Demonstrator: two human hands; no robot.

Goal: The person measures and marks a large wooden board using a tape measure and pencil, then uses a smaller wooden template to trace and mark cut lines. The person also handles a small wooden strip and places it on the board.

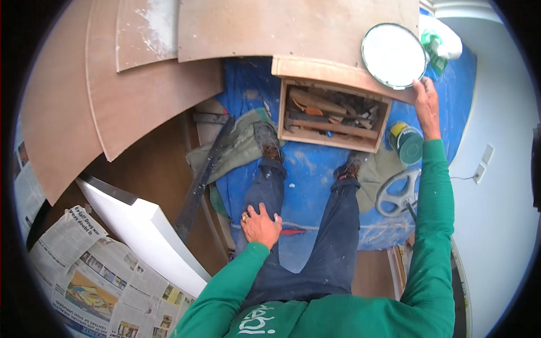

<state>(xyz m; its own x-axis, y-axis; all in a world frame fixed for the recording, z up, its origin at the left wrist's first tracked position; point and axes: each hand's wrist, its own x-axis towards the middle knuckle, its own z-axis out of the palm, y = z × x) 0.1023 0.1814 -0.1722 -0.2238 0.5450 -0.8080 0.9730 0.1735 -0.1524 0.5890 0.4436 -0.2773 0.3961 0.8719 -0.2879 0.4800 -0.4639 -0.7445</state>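
Observation:
My right hand [427, 107] reaches out to the far right, its thumb and fingers closed on the rim of a round paint can lid [393, 55]. White covers the lid's face, and its edge is dark green. The lid is over the right end of a wooden board [293, 28]; whether it touches the board I cannot tell. My left hand [262, 226] lies on my left leg with its fingers spread, holding nothing. A green and white plastic bag [439, 45] is just beyond the lid.
A wooden box of tools [332, 118] sits under the board, between my feet. Right of it are a green can [407, 144] and a grey handwheel [399, 194]. Brown panels [129, 107], a white panel [143, 225] and newspaper [107, 281] occupy the left. Blue sheeting [304, 186] covers the floor.

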